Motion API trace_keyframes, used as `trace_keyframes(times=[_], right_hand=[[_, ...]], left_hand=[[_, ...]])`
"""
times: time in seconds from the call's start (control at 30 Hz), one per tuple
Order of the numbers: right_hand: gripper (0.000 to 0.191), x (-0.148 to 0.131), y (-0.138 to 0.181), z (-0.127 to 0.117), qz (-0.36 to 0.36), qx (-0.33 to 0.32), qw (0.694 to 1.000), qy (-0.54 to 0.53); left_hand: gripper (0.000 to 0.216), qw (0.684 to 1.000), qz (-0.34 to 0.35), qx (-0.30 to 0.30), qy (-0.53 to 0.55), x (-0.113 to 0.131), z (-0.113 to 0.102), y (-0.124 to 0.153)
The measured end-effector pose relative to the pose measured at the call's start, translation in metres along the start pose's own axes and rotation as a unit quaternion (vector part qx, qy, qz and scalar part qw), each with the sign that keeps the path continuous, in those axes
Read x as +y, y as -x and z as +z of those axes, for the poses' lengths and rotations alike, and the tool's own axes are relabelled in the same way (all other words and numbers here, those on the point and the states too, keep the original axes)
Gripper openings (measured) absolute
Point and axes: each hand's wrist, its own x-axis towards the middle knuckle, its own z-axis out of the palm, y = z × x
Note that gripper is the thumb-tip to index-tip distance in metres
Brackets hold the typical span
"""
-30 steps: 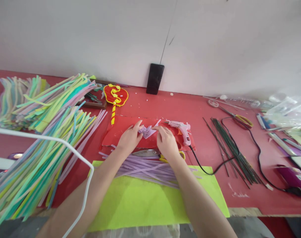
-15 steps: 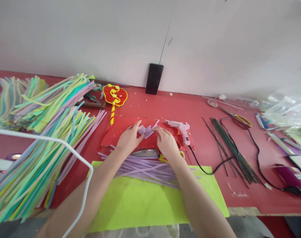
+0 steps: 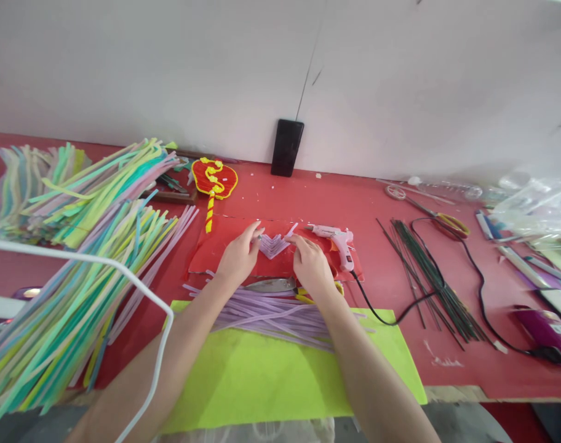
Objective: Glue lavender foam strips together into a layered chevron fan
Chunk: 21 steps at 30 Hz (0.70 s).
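Pale wall (image 3: pixel 170 74) rises behind the red table (image 3: pixel 285 200) I work at. Long multicoloured fuzzy stems (image 3: pixel 96 289) are heaped on my left, and a yellow-green sheet (image 3: pixel 262 381) lies right before me. Beyond its far edge is a red board (image 3: pixel 225 224), and between them loose lilac stems (image 3: pixel 280 320) sprawl partly over the sheet. Dark green stems (image 3: pixel 428 283) lie to my right. Both my hands are over the board: the left (image 3: pixel 238 255) has thumb and forefinger drawn near each other, the right (image 3: pixel 310 261) has its fingers curled inward with the tips close together. Near the board's right end lies a pink glue gun (image 3: pixel 338 237), nozzle pointing left. Smallest is the V-shaped lilac piece (image 3: pixel 274 247), on the board between my hands; left fingertips are just beside its left arm, right ones at its right arm. I cannot tell if either grips it.
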Motion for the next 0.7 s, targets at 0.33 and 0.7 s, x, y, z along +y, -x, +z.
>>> trace_keyframes(times=[0.33, 0.7], right_hand=[[0.033, -0.0041, 0.0028, -0.0048, 0.025, -0.005, 0.999, 0.040], [0.039, -0.0060, 0.0050, -0.0003, 0.033, -0.021, 0.999, -0.002]], left_hand=[[0.030, 0.990, -0.070, 0.118, -0.044, -0.0087, -0.0038, -0.0031], [0.031, 0.987, -0.074, 0.132, -0.046, -0.0091, -0.0031, -0.0027]])
